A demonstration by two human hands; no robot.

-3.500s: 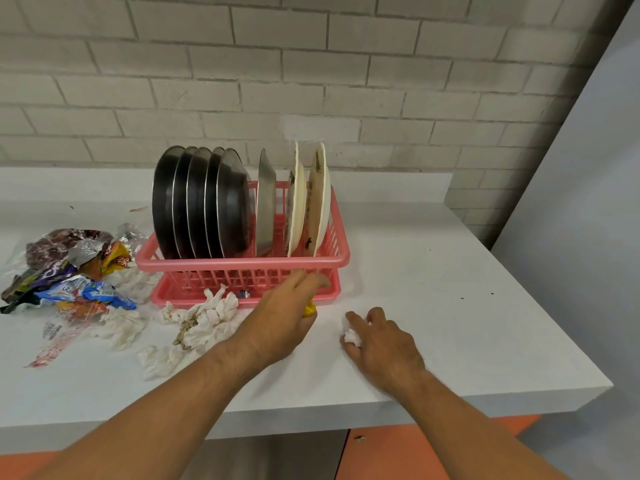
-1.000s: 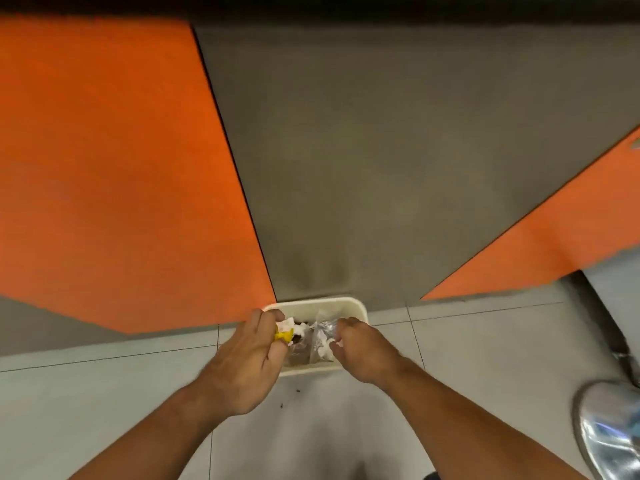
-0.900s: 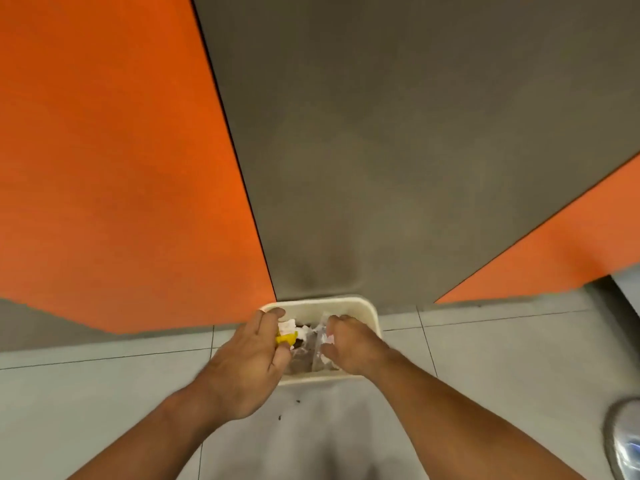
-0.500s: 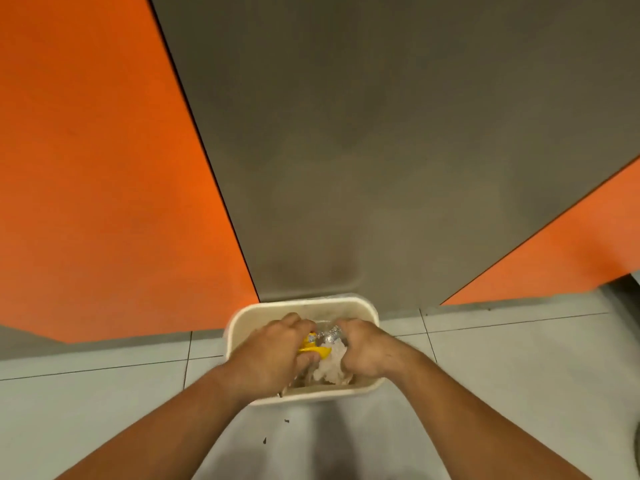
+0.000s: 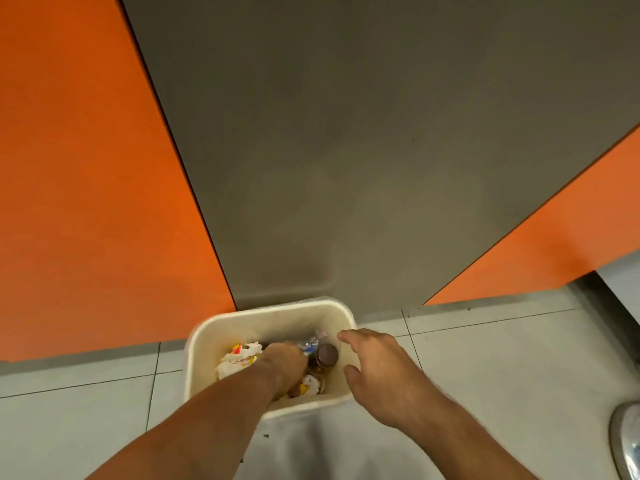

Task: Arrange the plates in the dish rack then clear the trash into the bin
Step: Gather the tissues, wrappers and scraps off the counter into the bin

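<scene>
Head view, looking straight down: cream bin (image 5: 277, 311) stands on pale floor tiles (image 5: 485, 368), against a grey panel (image 5: 346, 133) flanked by orange panels (image 5: 86, 168); trash (image 5: 242, 367) lies inside the bin: crumpled white tissue (image 5: 239, 356) at the left, clear wrapper (image 5: 309, 342) toward the back, brown round-capped jar (image 5: 327, 355) at middle right, yellow scrap (image 5: 304, 389) near the front; left hand (image 5: 284, 368) reaches down into the bin among the trash, fingers hidden under its back, so its grip cannot be told; right hand (image 5: 377, 370) hovers over the bin's right rim, grip wide open, fingers spread, holding nothing; shiny metal object (image 5: 627, 441) at the lower right edge, cut off.
</scene>
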